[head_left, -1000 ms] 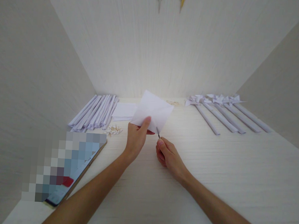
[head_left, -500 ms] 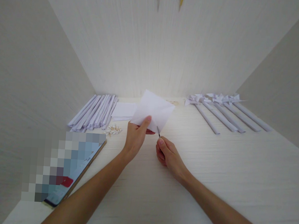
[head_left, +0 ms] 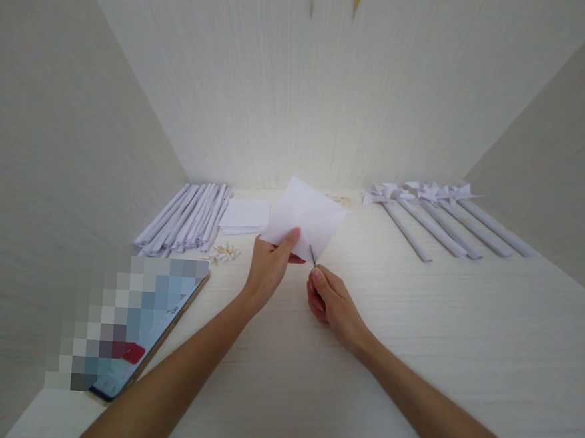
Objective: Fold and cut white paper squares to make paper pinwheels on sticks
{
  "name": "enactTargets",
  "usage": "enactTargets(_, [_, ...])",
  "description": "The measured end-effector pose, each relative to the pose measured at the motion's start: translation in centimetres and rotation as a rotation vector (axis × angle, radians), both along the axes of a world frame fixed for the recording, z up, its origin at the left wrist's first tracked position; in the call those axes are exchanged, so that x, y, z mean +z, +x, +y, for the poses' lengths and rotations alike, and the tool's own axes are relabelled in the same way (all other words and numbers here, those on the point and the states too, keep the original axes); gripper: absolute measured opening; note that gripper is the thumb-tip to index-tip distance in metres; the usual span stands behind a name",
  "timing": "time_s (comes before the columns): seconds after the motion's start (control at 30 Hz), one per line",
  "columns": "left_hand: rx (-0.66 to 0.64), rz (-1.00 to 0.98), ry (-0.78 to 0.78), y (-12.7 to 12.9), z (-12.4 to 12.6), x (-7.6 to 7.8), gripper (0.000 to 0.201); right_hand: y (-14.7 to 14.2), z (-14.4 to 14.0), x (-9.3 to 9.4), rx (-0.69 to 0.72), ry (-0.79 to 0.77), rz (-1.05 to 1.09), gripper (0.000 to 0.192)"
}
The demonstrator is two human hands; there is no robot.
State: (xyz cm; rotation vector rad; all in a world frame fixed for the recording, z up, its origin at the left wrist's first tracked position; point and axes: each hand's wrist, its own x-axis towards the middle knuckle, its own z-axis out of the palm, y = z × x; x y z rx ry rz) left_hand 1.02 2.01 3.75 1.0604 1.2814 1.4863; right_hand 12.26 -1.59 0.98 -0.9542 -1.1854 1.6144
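Observation:
My left hand [head_left: 268, 266] pinches the near corner of a white square paper sheet [head_left: 305, 216] and holds it above the pale table [head_left: 414, 334]. My right hand [head_left: 331, 302] is closed around small scissors [head_left: 312, 256]; only the thin metal blade tip shows, touching the sheet's lower edge just right of my left thumb. Both forearms reach in from the bottom of the view.
A bundle of rolled white paper sticks [head_left: 188, 217] lies at the back left beside a stack of white sheets [head_left: 245, 216] and a heap of small pins [head_left: 222, 253]. Several paper pinwheels on sticks [head_left: 438, 212] lie at the back right. A phone [head_left: 137, 331] rests at the left edge.
The sheet and both hands have shifted slightly to the right, and the blade tip sits a little further into the paper's lower edge.

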Motion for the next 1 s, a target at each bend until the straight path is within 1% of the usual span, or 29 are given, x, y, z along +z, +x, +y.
enactTargets(0.17, [-0.003,-0.008,-0.001,0.05,0.01,-0.1,0.032,-0.01,-0.08,-0.07,-0.002,-0.003,-0.002,0.043])
enactTargets(0.27, [-0.005,-0.002,-0.003,0.04,0.01,-0.14,0.033,0.06,-0.03,-0.2,-0.008,0.022,-0.025,0.043])
enactTargets(0.5, [-0.005,-0.014,0.01,-0.06,0.09,-0.33,0.03,0.15,0.03,-0.29,-0.019,0.071,-0.089,0.043])
enactTargets(0.7, [-0.015,-0.013,0.022,-0.05,0.06,-0.35,0.03,0.04,0.03,-0.17,-0.015,0.047,-0.043,0.043])
enactTargets(0.87, [-0.006,0.001,-0.001,0.09,-0.05,-0.35,0.027,-0.01,0.03,-0.07,-0.02,0.006,0.0,0.043])
enactTargets(1.0, [-0.011,0.014,-0.008,0.14,-0.08,-0.39,0.027,0.02,0.05,-0.09,-0.02,0.006,0.007,0.044])
